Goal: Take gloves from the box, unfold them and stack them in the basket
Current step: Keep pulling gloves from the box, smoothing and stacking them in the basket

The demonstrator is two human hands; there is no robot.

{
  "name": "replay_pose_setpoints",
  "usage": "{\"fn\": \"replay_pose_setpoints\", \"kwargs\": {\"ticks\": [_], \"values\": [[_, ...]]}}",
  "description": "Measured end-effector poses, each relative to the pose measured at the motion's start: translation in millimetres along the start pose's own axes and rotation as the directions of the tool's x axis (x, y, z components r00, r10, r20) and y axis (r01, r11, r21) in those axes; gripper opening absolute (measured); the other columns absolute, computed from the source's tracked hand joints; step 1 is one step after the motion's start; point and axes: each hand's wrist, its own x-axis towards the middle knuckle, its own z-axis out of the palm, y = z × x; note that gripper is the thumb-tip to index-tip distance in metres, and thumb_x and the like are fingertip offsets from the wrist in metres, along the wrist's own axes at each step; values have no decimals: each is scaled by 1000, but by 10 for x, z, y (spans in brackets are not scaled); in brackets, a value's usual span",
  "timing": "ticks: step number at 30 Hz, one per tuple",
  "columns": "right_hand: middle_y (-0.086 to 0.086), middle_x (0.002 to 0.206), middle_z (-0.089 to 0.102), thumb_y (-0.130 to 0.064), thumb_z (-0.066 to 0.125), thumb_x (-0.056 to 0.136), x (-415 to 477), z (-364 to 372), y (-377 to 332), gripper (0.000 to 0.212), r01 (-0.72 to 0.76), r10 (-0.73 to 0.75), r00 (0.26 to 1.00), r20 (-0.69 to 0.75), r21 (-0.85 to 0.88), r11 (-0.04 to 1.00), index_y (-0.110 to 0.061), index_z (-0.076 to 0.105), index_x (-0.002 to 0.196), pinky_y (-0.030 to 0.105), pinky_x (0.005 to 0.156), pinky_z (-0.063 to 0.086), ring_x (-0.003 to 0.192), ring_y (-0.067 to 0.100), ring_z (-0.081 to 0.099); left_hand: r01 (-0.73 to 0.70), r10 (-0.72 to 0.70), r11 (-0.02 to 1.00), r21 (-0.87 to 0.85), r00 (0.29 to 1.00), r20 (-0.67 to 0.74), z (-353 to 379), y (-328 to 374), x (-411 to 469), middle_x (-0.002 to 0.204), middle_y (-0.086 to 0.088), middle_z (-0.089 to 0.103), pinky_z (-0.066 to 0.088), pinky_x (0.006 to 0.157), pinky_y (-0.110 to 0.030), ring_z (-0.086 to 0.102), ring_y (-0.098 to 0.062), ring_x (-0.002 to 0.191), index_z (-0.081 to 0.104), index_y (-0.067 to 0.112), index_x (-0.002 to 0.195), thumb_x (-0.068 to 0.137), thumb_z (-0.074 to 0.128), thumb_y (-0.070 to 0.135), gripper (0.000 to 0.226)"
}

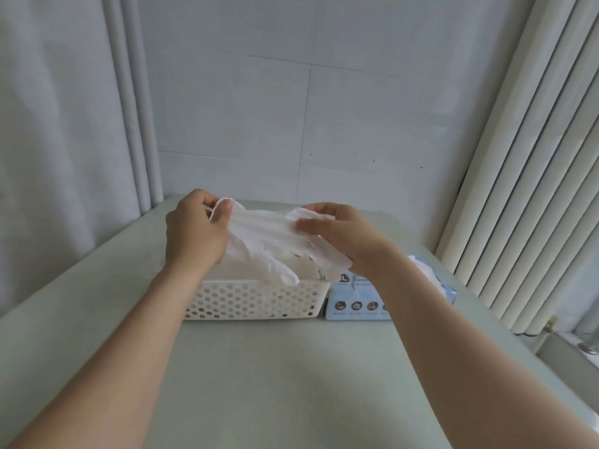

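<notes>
Fingers of the left hand pinch one edge of a white glove, thumb on top. The fingers of the right hand pinch the opposite edge. Between them the glove hangs stretched and mostly flat at the centre of the frame, above the basket, with its digit ends drooping toward the near rim.

Both grips look light, on thin slack material. If one side slips as the glove goes down, it would likely fold back on itself and land creased. The drooping ends hang close to the near rim and reach a little past it. Lowered as it is, the glove could drape over the wall instead of lying inside. The rim or the holes in the wall might also snag a loose end. A crooked release would probably make the stack lopsided.

The basket is white with a perforated wall and stands on the pale green desk. Something white fills its inside, probably gloves already laid there. The held glove hides most of it, so I cannot tell how many or how neatly.

At the basket's right side in the frame, just beside or touching it, sits a pale blue box. The right forearm crosses over part of it. A white tuft sticks out of its top, so more gloves seem to remain.
</notes>
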Motion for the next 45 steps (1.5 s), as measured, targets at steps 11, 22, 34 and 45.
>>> {"fn": "replay_pose_setpoints", "kwargs": {"ticks": [11,22,34,45], "values": [[3,103,70,-27,85,83,483,404,117,33,116,-138,990,35,-761,638,-28,69,112,31,75,59,86,16,69,67,-138,866,495,984,108,-161,-124,40,119,-24,61,40,75,-45,60,-47,108,44,7,112,110,47,33,26],[-5,90,63,-12,62,95,411,563,127,19,234,-326,940,100,-884,406,-24,76,100,33,71,55,91,23,66,-16,-1,739,673,1000,25,-173,-57,11,123,-17,59,46,80,-43,50,-41,119,61,9,122,91,69,-1,34],[-5,96,69,-17,60,95,262,581,177,24,222,32,970,241,-932,288,-27,81,99,36,87,60,97,20,62,-173,-135,897,407,769,625,7,71,-133,67,-11,63,38,55,-33,41,-21,52,55,20,62,91,42,17,32],[-3,69,67,-16,53,88,46,466,196,20,175,-481,862,-159,-797,578,-23,71,87,27,52,46,65,23,62,-432,328,804,409,895,302,111,319,-330,78,2,69,55,65,-39,63,-28,71,72,24,85,96,45,19,30]]}}
